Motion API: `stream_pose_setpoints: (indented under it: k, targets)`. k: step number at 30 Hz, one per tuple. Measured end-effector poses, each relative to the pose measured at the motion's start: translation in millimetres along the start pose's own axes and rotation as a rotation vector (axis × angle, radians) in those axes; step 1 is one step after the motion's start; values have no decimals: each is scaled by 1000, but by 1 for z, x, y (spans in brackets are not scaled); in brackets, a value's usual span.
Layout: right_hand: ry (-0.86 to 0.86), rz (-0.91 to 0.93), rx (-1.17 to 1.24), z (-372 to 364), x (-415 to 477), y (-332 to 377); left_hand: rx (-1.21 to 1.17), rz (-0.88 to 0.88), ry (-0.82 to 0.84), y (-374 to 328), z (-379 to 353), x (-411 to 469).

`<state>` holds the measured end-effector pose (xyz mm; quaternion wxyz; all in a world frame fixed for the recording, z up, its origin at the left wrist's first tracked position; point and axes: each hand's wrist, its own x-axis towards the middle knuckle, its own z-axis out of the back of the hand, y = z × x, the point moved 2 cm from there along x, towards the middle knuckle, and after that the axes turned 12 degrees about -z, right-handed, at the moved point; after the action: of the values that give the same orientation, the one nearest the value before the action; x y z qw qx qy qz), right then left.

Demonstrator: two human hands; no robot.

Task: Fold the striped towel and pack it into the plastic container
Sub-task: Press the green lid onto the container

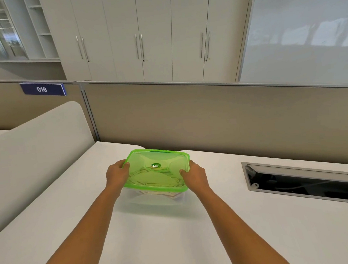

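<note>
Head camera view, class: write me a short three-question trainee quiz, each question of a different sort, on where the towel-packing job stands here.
1. True or false: the green lid sits on the plastic container.
2. Where is the striped towel? A) spread on the desk B) inside the container, seen through the lid C) draped over the partition
3. Fill in: the left hand and right hand hold the lid at its two ____ edges.

Key
1. True.
2. B.
3. Side; the fingers curl over the rim.
</note>
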<state>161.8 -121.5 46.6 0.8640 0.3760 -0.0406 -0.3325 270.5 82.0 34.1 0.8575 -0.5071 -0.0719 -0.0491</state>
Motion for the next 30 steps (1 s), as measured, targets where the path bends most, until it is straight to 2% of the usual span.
stream_pose_setpoints:
  k: [9, 18, 30]
  targets:
    - [1, 0, -5, 0, 3, 4, -30, 56, -58, 5, 0, 6]
    - [-24, -53, 155, -1, 3, 1, -224, 267, -124, 17, 3, 20]
    - [-59, -88, 286, -6, 4, -5, -282, 366, -70, 27, 7, 29]
